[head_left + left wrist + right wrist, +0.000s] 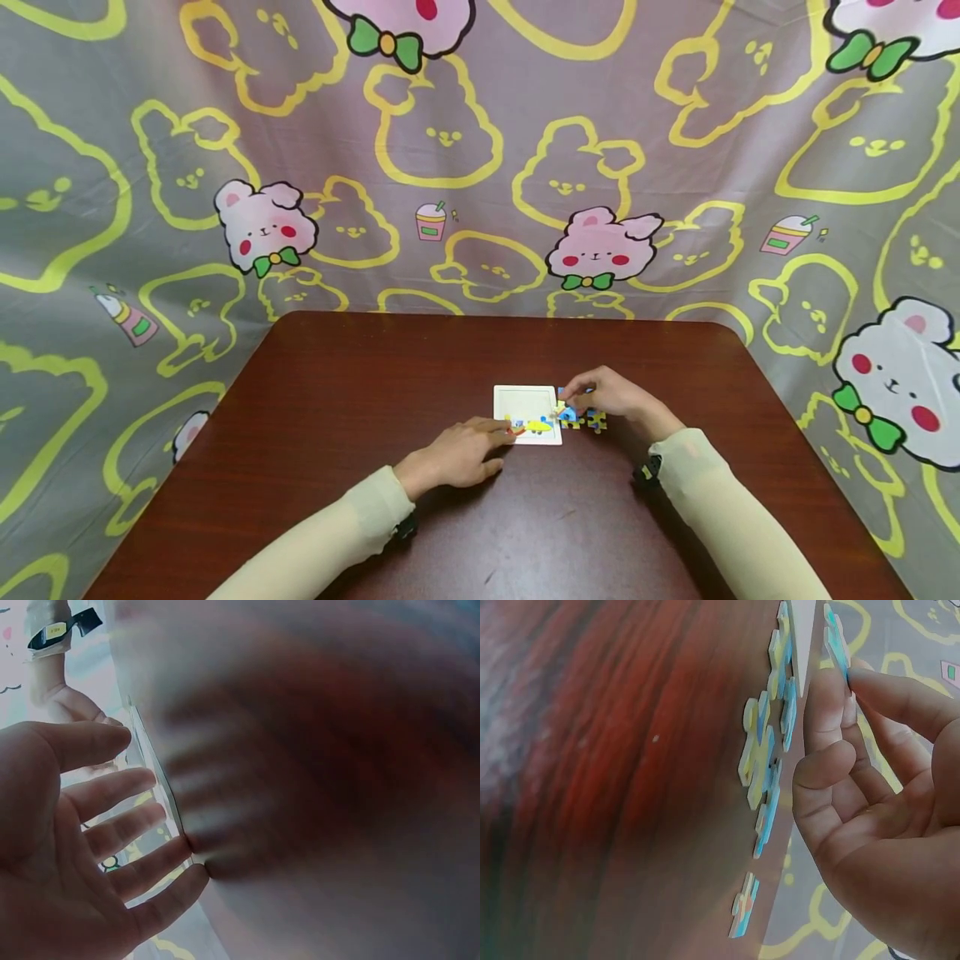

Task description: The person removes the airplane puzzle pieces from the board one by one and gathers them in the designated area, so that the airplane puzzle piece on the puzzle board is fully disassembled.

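A square white puzzle tray (522,402) lies on the table, with several joined pieces (538,427) along its near side, among them a yellow shape. My left hand (459,454) rests at the tray's left near corner, its fingers (127,829) spread and fairly straight. Over the tray's right edge, my right hand (613,393) pinches a light-blue puzzle piece (835,639) between thumb and forefinger; the other fingers curl loosely below. Loose puzzle pieces (597,420) lie flat on the table just right of the tray, partly hidden beneath the right hand.
The dark reddish-brown table (360,375) extends around the tray. Behind it and on both sides hangs a grey curtain (480,208) with cartoon bears and rabbits. A single loose piece (744,907) lies apart from the others in the right wrist view.
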`<action>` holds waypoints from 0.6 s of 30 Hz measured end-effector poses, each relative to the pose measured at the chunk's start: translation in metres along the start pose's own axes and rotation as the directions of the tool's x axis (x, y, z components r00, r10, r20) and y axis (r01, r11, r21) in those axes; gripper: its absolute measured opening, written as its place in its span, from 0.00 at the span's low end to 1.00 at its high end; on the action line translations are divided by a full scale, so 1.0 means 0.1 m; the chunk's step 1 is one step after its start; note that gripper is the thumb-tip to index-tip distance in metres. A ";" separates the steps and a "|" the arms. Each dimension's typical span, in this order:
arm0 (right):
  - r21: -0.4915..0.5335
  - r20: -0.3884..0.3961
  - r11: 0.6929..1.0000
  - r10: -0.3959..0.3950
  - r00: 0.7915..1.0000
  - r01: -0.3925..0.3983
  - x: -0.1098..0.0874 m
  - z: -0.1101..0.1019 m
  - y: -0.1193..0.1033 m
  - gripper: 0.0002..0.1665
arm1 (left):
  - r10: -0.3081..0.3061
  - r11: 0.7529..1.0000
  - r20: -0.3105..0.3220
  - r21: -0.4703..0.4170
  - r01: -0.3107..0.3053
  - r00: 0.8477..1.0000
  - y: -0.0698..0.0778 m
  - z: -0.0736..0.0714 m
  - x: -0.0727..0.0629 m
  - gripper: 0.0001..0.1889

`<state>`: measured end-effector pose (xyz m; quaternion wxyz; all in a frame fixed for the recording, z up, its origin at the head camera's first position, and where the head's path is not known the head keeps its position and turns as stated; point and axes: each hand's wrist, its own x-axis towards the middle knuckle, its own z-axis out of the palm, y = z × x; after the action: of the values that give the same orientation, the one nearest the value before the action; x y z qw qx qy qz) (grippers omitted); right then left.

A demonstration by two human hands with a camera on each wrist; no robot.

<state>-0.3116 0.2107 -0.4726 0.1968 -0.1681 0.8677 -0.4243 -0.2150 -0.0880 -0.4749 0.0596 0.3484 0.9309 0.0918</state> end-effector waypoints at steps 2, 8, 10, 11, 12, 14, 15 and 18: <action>-0.012 -0.001 1.000 0.006 1.000 -0.006 -0.01 -0.01 0.02 0.08 | -0.004 1.000 -0.007 -0.009 0.004 1.000 0.00 -0.01 0.00 0.24; -0.029 -0.007 1.000 0.008 1.000 -0.009 -0.04 -0.03 0.03 0.08 | -0.022 1.000 -0.020 -0.020 0.022 1.000 0.00 -0.04 0.02 0.23; -0.028 -0.014 0.999 0.018 1.000 -0.018 -0.06 -0.04 0.02 0.08 | -0.025 0.999 -0.027 -0.020 0.025 0.999 -0.01 -0.05 0.03 0.23; -0.029 -0.014 0.999 0.022 1.000 -0.022 -0.06 -0.04 0.02 0.08 | -0.028 0.999 -0.028 -0.021 0.027 0.999 -0.02 -0.05 0.03 0.22; -0.032 -0.016 0.999 0.025 1.000 -0.026 -0.07 -0.04 0.01 0.08 | -0.029 0.999 -0.030 -0.021 0.028 0.999 -0.02 -0.05 0.03 0.22; -0.031 -0.017 0.999 0.036 0.999 -0.036 -0.08 -0.05 0.01 0.07 | -0.030 0.999 -0.035 -0.016 0.029 0.999 -0.03 -0.06 0.04 0.22; -0.031 -0.016 0.999 0.033 0.999 -0.034 -0.08 -0.05 0.01 0.08 | -0.031 0.999 -0.040 -0.011 0.031 0.999 -0.04 -0.05 0.04 0.22; -0.035 -0.010 0.999 0.020 1.000 -0.020 -0.09 -0.05 0.02 0.08 | -0.038 0.999 -0.057 0.002 0.039 0.998 -0.06 -0.05 0.06 0.23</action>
<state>-0.3062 0.2195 -0.4698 0.1938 -0.1607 0.8777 -0.4077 -0.2244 -0.0892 -0.4720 0.0342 0.3278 0.9389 0.0993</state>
